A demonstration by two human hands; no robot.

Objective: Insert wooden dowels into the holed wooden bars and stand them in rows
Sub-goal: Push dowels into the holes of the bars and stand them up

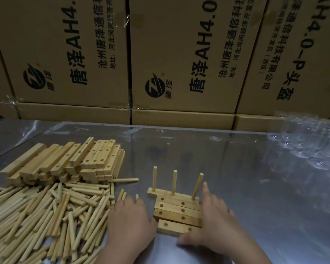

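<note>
Walled at the far edge by cardboard boxes (160, 54); shiny bench (255, 187) open on the right up to crumpled plastic (312, 145). Left side crowded with loose dowels (46, 216) and stacked bars (74, 161). At centre, five holed bars (177, 210) side by side, farthest bearing three upright dowels (174, 181). Flat against their right ends, right hand (215, 220), grip spread; opposite, left hand (130, 220), grip curled, contents unclear.

Bar stack (65, 162): pale holed bars are lying piled at far left.
Loose dowels (46, 216): sprawling in a heap before the stack.
Fitted bar (161, 193): lying flat, carrying three upright dowels (174, 182), the rightmost leaning slightly.
Empty bars (177, 212): four lying flat, touching side by side, just nearer than the fitted bar.
</note>
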